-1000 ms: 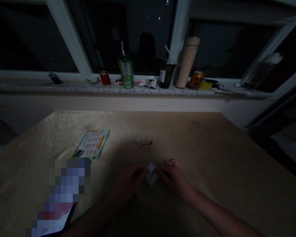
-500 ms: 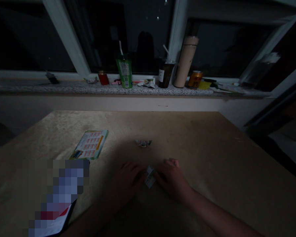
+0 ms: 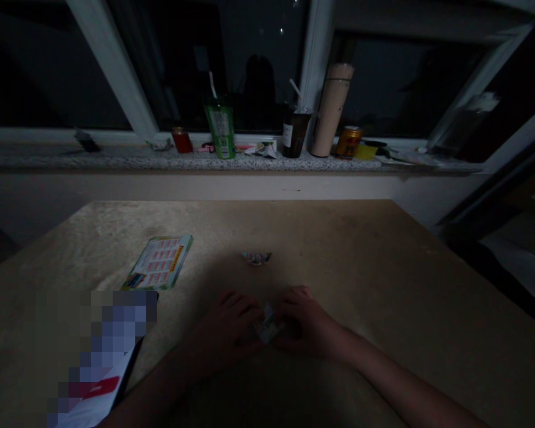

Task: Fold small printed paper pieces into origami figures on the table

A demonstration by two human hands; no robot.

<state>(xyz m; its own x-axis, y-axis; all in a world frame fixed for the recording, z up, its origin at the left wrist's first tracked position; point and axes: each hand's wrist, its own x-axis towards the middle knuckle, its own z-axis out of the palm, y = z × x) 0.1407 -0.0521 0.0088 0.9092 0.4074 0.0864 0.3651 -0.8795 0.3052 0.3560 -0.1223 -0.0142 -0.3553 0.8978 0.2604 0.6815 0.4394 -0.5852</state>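
Between my hands a small piece of folded paper (image 3: 267,328), pale and printed, lies on or just above the tabletop; the dim light blurs its folds. My left hand (image 3: 232,324) has its fingers curled at the paper's left edge. On the other side, my right hand (image 3: 307,321) pinches the right edge with bent fingers. Just beyond the hands rests a second folded paper piece (image 3: 257,258), colourful and boat-like in outline, touched by neither hand.
A stack of printed cards (image 3: 160,261) lies left on the wooden table (image 3: 361,255). Nearer is a lit-screen device (image 3: 100,386), partly pixelated. Along the windowsill (image 3: 160,161) stand a green cup (image 3: 222,128), a dark cup (image 3: 294,135), a tall flask (image 3: 332,113) and a can (image 3: 349,142).
My fingers have shifted around the small paper, and the right hand's fingers are more arched over its edge. The whole view has drifted slightly; the other things stay put.
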